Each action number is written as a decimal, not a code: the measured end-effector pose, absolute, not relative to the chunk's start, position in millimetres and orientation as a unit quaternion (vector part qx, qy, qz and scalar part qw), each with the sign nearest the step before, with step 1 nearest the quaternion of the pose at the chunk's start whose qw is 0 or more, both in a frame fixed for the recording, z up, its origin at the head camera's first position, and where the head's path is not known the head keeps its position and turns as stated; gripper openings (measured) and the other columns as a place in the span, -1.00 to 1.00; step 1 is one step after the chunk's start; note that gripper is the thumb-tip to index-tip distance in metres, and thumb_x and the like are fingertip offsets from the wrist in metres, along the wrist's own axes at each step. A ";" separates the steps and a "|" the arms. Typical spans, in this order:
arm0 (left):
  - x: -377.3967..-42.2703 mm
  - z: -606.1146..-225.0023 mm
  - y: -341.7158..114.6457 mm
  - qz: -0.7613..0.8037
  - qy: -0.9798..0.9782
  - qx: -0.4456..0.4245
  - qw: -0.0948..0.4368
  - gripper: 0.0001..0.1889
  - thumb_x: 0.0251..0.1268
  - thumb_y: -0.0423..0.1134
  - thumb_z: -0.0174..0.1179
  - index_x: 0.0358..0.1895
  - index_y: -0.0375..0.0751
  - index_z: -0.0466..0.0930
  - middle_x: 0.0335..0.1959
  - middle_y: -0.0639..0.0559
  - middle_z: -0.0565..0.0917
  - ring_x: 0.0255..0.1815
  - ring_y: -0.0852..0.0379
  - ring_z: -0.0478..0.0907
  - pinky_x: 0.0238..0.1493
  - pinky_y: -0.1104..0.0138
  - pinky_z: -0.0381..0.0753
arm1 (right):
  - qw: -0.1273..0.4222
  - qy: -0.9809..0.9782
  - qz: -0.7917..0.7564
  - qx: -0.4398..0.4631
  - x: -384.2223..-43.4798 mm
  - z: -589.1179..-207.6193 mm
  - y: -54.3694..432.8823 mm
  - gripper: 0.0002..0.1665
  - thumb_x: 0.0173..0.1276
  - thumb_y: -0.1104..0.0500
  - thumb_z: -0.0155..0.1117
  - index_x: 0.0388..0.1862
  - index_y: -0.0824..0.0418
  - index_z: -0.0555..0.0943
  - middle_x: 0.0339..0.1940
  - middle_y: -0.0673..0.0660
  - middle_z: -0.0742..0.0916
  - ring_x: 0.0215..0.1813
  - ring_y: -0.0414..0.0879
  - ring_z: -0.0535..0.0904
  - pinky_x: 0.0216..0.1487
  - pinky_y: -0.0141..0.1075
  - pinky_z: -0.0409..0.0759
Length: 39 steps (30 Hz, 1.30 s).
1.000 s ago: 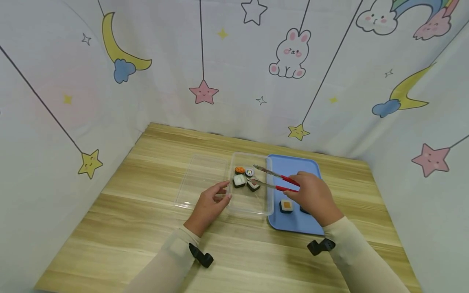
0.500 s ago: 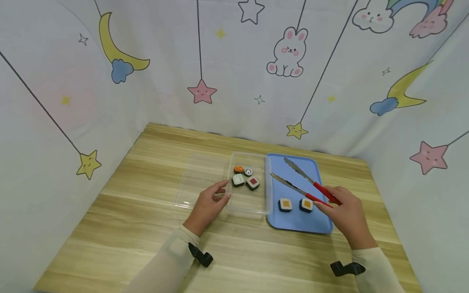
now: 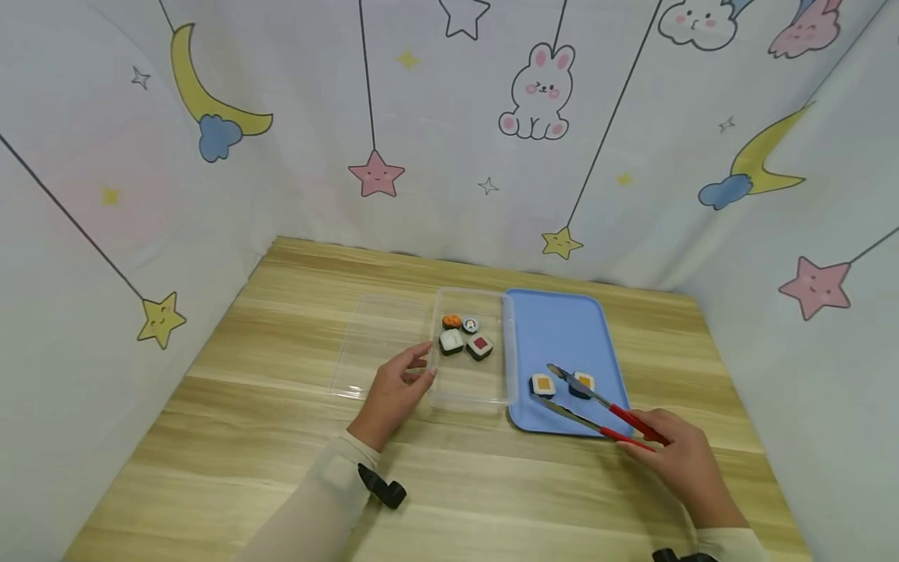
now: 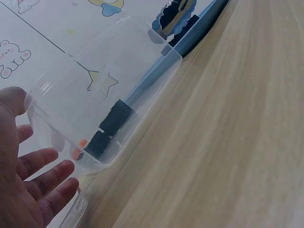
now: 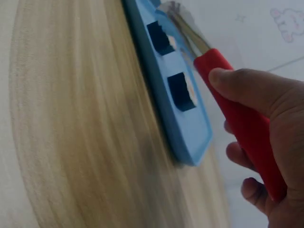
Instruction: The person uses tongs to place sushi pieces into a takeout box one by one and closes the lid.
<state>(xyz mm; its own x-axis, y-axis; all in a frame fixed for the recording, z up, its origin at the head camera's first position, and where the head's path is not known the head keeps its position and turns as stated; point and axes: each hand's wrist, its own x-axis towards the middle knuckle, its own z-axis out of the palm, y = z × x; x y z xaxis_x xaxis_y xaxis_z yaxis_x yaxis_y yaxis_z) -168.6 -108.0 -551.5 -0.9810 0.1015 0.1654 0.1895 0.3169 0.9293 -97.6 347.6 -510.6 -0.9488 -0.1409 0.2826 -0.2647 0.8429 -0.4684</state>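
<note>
My right hand [image 3: 691, 460] grips a pair of metal tongs by the red handles [image 3: 635, 424], its thumb along one handle in the right wrist view. The spread tong arms reach over the blue tray [image 3: 558, 328]. One tip is just right of the left orange-centred sushi roll [image 3: 543, 385], the other at its near side. An arm partly covers the second orange-centred roll [image 3: 587, 379]. My left hand [image 3: 393, 394] rests at the left wall of a clear plastic container [image 3: 510, 367], fingers relaxed and apart; in the left wrist view the thumb touches its rim.
Inside the container sit an orange-topped sushi piece [image 3: 452, 321], a small round roll [image 3: 470, 325], a white-topped piece [image 3: 451, 342] and a red-centred roll [image 3: 481, 346]. A clear lid [image 3: 379, 324] lies to the left on the wooden table [image 3: 281, 375]. A patterned curtain stands behind.
The tongs have left the red-centred roll in the container and moved right, then toward the body, over the orange-centred rolls on the tray. The left hand stays at the container.
</note>
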 end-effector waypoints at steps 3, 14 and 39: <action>-169.0 -551.7 -109.0 -0.579 -0.809 -0.090 0.039 -0.49 0.51 -0.14 0.28 0.45 -0.11 0.52 0.31 -0.15 0.63 0.13 -0.07 0.67 0.11 0.02 0.70 | 0.128 -0.951 0.255 0.118 -99.7 -515.4 345.7 -0.45 -0.04 0.11 0.78 -0.01 0.15 0.82 -0.18 0.00 0.81 -0.22 -0.18 0.65 -0.25 -0.41 0.64; -168.2 -551.9 -109.1 -0.585 -0.805 -0.093 0.041 -0.49 0.50 -0.13 0.29 0.45 -0.10 0.52 0.30 -0.18 0.62 0.10 -0.10 0.69 0.10 -0.01 0.70 | 0.181 -0.936 0.266 0.145 -99.8 -517.3 342.0 -0.45 -0.19 0.26 0.80 -0.11 0.20 0.84 -0.26 0.05 0.82 -0.29 -0.16 0.68 -0.26 -0.65 0.49; -167.2 -553.3 -110.5 -0.582 -0.806 -0.096 0.041 -0.49 0.51 -0.14 0.28 0.45 -0.13 0.52 0.34 -0.17 0.60 0.14 -0.08 0.67 0.11 -0.02 0.69 | 0.096 -0.930 0.283 0.214 -164.4 -470.4 266.0 -0.49 0.11 0.08 0.72 0.08 0.07 0.81 -0.15 -0.08 0.79 -0.17 -0.11 0.64 -0.22 -0.13 0.72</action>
